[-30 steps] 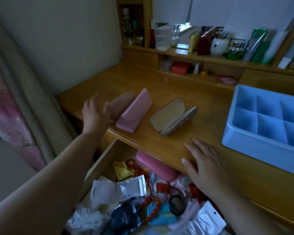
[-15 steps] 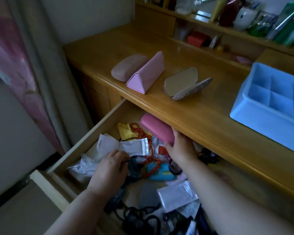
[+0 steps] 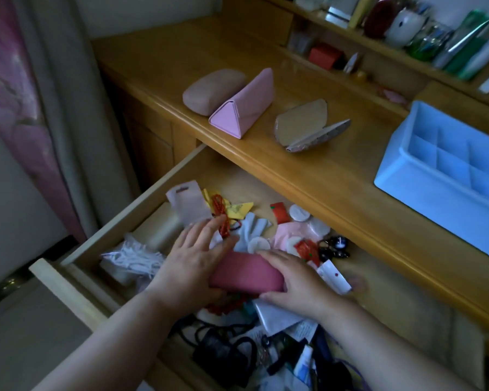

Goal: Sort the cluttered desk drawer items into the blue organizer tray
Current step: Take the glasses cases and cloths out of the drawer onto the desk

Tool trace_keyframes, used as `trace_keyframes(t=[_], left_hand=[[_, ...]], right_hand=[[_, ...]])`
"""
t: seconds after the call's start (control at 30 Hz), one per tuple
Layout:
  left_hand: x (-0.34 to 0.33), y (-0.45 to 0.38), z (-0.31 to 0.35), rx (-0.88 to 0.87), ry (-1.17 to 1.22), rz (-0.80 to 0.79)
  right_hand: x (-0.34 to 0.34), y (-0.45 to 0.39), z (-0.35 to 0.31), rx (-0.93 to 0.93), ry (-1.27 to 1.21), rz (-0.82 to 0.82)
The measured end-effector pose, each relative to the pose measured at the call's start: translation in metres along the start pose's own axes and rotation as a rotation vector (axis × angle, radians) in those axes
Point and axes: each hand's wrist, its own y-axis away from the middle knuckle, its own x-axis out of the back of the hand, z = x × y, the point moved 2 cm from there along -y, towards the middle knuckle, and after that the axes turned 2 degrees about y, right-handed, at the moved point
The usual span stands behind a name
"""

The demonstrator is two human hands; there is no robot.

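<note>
From the head view, our left hand (image 3: pixel 194 266) and right hand (image 3: pixel 297 280) now both grip the pink case (image 3: pixel 244 273), lifted from the drawer (image 3: pixel 76 292) back since half a second ago; the blue organizer tray (image 3: pixel 407 176) waits empty on the desk.

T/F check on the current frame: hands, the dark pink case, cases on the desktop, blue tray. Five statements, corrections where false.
1. Both hands hold the dark pink case over the drawer. True.
2. The blue organizer tray sits inside the drawer. False: it stands on the desktop.
3. Three cases lie on the desktop. True.
4. The beige clamshell case is closed. False: it lies open.
5. The left hand rests on the desktop. False: it grips the case's left end; the right hand grips the other.
</note>
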Motion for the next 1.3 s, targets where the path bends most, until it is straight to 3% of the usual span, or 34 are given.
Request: trace_keyframes(t=[0.1,0.17,0.23,0.33,0.43,0.63,0.73,0.8,0.93,1.0,1.07,1.13,1.23,1.3], left_hand=[[-0.009,0.001,0.004,-0.007,0.072,-0.135],[-0.009,0.002,0.000,0.049,0.145,-0.151],[-0.004,0.003,-0.006,0.100,0.224,-0.147],[0.002,0.006,-0.015,0.203,0.290,-0.175],[0.006,0.006,-0.022,0.267,0.327,-0.114],[0.011,0.003,-0.032,0.342,0.341,-0.038],[0.010,0.003,-0.031,0.338,0.318,-0.033],[0.009,0.003,-0.030,0.331,0.303,-0.037],[0.012,0.002,-0.027,0.274,0.286,-0.038],[0.017,0.002,-0.024,0.218,0.292,-0.021],[0.023,0.004,-0.017,0.176,0.328,-0.035],[0.026,0.007,-0.006,0.146,0.383,-0.081],[0.021,0.013,0.023,0.190,0.525,-0.060],[0.013,0.019,0.045,0.267,0.629,0.014]], right_hand=[[0.006,0.002,0.000,0.001,-0.043,0.026],[0.019,-0.006,0.016,-0.070,-0.154,0.275],[0.033,-0.019,0.042,-0.292,-0.004,0.402],[0.029,-0.027,0.073,-0.646,0.370,0.153],[0.018,-0.021,0.064,-0.603,0.450,0.062],[0.002,0.038,0.024,-0.448,0.350,-0.073],[0.013,0.050,0.015,-0.425,0.205,0.130],[0.019,0.046,0.016,-0.433,0.276,0.267],[0.009,0.039,0.018,-0.473,0.235,0.022],[0.011,0.046,0.014,-0.463,0.173,0.070],[0.019,0.057,0.004,-0.429,0.042,0.309],[0.028,0.067,-0.012,-0.516,-0.349,0.450],[0.023,0.071,-0.036,-0.566,-1.253,0.337],[0.015,0.070,-0.049,-0.588,-1.555,0.266]])
